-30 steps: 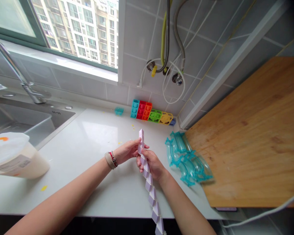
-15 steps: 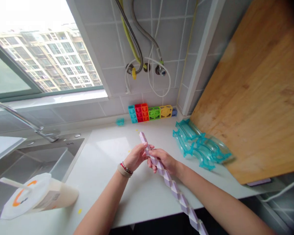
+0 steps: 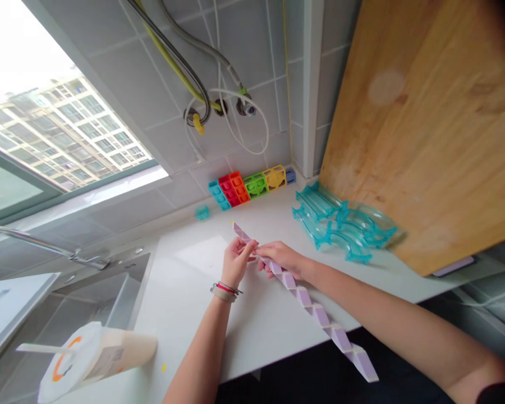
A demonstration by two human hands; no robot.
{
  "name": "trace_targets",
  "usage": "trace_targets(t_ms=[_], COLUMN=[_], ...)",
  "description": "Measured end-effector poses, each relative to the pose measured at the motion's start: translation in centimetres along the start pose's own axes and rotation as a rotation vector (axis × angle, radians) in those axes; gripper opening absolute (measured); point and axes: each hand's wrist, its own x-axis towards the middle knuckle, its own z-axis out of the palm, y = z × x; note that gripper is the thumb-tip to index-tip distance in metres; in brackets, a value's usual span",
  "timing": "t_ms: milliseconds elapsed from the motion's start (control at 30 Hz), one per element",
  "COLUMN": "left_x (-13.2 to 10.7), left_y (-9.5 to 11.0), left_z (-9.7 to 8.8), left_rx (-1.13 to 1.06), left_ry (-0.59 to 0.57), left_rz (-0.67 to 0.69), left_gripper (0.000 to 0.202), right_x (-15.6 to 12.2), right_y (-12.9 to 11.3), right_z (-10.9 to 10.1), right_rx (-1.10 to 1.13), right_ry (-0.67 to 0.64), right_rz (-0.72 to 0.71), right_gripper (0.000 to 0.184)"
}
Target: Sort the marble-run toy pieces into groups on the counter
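A long snake puzzle (image 3: 303, 297) of purple and white wedge segments stretches diagonally over the counter, its lower end reaching past the front edge. My left hand (image 3: 235, 262), with bracelets at the wrist, pinches it near the upper end, thumb on top. Just beside it, my right hand (image 3: 283, 258) has its fingers wrapped round the puzzle a little farther down. The two hands nearly touch, and they hide a short stretch of segments. The pointed tip sticks out beyond my left hand, and the rest runs out straight below my right hand.
Colourful plastic blocks (image 3: 256, 185) line the back wall beside a small teal piece (image 3: 202, 212). Translucent teal track pieces (image 3: 328, 224) lie at right, against a wooden board (image 3: 425, 129). At left are a drink cup (image 3: 126, 345) with a straw, a sink and a faucet (image 3: 84, 257).
The camera view has tilted and shifted. The snake puzzle has swung so its lower end lies farther right and shows whole. Both hands still hold it near the upper end.
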Motion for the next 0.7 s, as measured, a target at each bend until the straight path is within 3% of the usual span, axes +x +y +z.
trace_targets(t_ms=[233, 467, 700], left_x=[0.7, 1.3, 1.0], left_y=[-0.8, -1.7, -1.2], left_z=[-0.7, -1.4, -0.9], left_rx=[-0.007, 0.008, -0.068], left_ry=[0.078, 0.013, -0.018], left_rz=[0.02, 0.018, 0.043], left_gripper=[0.046, 0.048, 0.046], right_x=[0.2, 0.5, 0.2], right_y=[0.3, 1.2, 1.1], right_z=[-0.5, -0.5, -0.4], right_rx=[0.136, 0.118, 0.114], right_ry=[-0.037, -0.038, -0.077], right_rz=[0.076, 0.027, 0.045], right_gripper=[0.024, 0.028, 0.04])
